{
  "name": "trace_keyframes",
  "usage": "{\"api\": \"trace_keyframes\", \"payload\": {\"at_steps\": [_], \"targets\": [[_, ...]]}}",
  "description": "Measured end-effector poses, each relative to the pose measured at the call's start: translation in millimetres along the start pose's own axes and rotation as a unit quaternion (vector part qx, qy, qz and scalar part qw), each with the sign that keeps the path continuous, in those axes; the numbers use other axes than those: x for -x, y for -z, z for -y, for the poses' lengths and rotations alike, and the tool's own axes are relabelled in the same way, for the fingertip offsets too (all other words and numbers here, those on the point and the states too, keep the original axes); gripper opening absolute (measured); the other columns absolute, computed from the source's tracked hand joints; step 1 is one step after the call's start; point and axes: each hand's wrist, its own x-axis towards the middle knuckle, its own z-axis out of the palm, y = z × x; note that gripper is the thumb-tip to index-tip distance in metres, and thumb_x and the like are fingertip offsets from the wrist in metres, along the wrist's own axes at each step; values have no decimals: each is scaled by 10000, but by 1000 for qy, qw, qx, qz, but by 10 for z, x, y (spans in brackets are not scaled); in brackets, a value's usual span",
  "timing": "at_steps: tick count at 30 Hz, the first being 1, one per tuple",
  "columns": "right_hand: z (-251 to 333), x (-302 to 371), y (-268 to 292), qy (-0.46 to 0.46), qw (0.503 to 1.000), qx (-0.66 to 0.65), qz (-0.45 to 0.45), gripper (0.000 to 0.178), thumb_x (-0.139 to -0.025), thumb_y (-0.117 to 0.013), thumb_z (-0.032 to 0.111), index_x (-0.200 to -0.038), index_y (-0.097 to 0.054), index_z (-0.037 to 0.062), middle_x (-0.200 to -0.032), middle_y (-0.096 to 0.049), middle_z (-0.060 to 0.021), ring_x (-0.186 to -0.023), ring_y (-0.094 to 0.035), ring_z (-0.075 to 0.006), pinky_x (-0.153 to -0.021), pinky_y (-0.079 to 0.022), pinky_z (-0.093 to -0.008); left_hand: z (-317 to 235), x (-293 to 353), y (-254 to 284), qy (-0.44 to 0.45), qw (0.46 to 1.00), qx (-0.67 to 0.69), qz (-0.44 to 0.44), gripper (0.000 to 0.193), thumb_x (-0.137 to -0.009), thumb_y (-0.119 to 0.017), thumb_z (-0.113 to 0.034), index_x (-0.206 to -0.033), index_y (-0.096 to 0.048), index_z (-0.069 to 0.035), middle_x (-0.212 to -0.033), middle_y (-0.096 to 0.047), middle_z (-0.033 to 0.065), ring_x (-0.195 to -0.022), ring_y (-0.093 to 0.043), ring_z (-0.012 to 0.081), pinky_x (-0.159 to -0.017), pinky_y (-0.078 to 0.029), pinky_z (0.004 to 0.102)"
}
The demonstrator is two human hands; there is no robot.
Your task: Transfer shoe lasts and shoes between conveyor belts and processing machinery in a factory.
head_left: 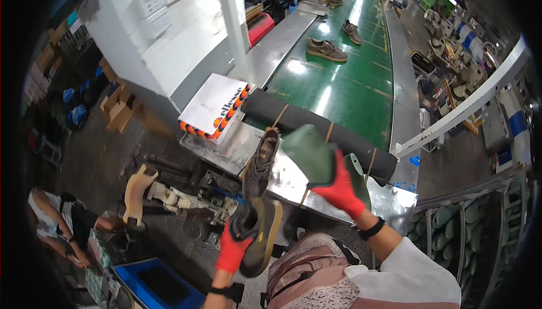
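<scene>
My left hand (232,252), in a red glove, is closed on a brown sneaker (264,240) at its collar, with the sole turned to the right. In my right hand (342,187), also red-gloved, is a green shoe last (307,152), blurred by motion and held over the metal ledge. The last is apart from the sneaker. Just right of it, partly behind my right hand, another green last (358,174) stands on the ledge. A second brown sneaker (261,165) with laces rests at the ledge's left part, beyond my left hand.
Across the conveyor's near end lies a black roll (293,116) tied with bands. Brown shoes (326,50) sit on the green belt (361,77). A white shoebox (214,106) stands left of the roll. Machinery (186,199) is at lower left; a rack of green lasts (443,230) is at right.
</scene>
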Motion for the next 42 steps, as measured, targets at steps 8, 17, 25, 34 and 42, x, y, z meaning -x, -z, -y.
{"api": "trace_keyframes", "payload": {"at_steps": [8, 17, 25, 34, 42], "targets": [[-1628, 542, 1657, -171, 890, 364, -215, 1130, -624, -880, 236, -1544, -258, 27, -1392, -505, -222, -1231, -549, -410, -1008, -479, -461, -646, -2176, -1503, -102, 912, -370, 145, 709, -722, -824, -412, -1309, -583, -96, -1427, -488, 236, -1272, -509, 384, -1040, -426, 477], [-1798, 694, 1281, -191, 912, 349, -102, 900, -696, -822, 426, -1429, -468, 41, -1405, -495, -244, -1315, -446, -431, -1103, -356, -535, -826, -3194, -2004, -16, 652, -627, 427, 754, -874, -589, -635, -1387, -571, -83, -1363, -607, 190, -1289, -551, 357, -1077, -407, 456], [-1569, 63, 804, -248, 843, 474, -57, 1001, -606, -865, 462, -1420, -444, 57, -1407, -474, -179, -1328, -403, -381, -1091, -301, -544, -1433, -4196, -2232, -60, 854, -402, 325, 574, -885, -633, -544, -1159, -670, -41, -1143, -679, 240, -1111, -630, 395, -939, -497, 455], [-1294, 133, 937, -227, 854, 455, 113, 770, -663, -841, 310, -1348, -525, 159, -1371, -522, -98, -1294, -450, -363, -1102, -330, -523, -2050, -5706, -3708, -207, 846, -466, 154, 619, -901, -640, -529, -1233, -534, -17, -1179, -650, 227, -1061, -650, 372, -892, -520, 476], [-1227, 920, 45, -461, 709, 215, -489, 764, -762, -783, 205, -1420, -440, 23, -1493, -372, -255, -1402, -329, -434, -1180, -263, -505, -712, -2933, -4522, -114, 749, -290, 585, 648, -945, -586, -462, -1357, -497, 29, -1366, -527, 299, -1291, -485, 449, -1091, -392, 467]]}}
